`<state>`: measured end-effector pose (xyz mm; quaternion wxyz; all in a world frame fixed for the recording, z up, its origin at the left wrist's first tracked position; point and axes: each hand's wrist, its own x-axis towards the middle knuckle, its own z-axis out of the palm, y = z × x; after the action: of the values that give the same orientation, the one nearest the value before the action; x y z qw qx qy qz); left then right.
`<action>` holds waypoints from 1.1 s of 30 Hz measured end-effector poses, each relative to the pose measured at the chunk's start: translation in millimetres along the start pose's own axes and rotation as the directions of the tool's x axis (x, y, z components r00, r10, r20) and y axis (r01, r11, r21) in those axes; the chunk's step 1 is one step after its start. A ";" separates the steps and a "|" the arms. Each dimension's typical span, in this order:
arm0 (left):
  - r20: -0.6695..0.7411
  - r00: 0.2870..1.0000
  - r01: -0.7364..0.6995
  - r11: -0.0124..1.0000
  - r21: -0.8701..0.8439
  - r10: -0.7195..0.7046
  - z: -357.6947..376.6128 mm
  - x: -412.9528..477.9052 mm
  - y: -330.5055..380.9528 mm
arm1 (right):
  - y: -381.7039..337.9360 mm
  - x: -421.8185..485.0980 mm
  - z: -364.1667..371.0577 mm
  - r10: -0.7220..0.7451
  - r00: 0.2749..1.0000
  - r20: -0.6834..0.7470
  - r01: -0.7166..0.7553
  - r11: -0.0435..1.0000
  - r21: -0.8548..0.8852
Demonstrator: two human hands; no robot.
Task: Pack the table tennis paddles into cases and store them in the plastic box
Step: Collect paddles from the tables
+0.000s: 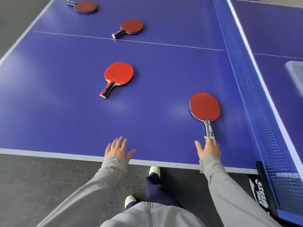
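Several red-faced paddles lie on the blue table tennis table (65,112). The nearest paddle (205,108) lies by the net, with its grey handle pointing at me. My right hand (207,149) reaches over the table's near edge, fingers straight, fingertips at the end of that handle. My left hand (117,150) hovers open over the near edge and holds nothing. A bright red paddle (118,73) lies mid-table. Two darker paddles lie farther off, one (131,27) near the centre line and one (85,6) at the far left. No case is in view.
The blue net (246,89) runs along the right, with its clamp post (262,185) at the near corner. Beyond the net, a clear plastic box (295,74) shows at the right frame edge. Grey carpet and my feet lie below the table edge.
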<state>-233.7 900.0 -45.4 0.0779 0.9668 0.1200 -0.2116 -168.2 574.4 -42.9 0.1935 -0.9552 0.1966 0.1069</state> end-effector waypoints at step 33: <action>-0.057 0.958 0.243 0.899 -0.363 -0.282 -114.2 257.0 -74.3 | -67.4 74.0 7.6 0.323 0.918 -0.231 -0.231 0.907 0.351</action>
<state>17.8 1045.4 -60.2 0.2140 0.9220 0.2895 -0.1423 -74.5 609.9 -48.4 0.2964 -0.8788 0.3720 -0.0377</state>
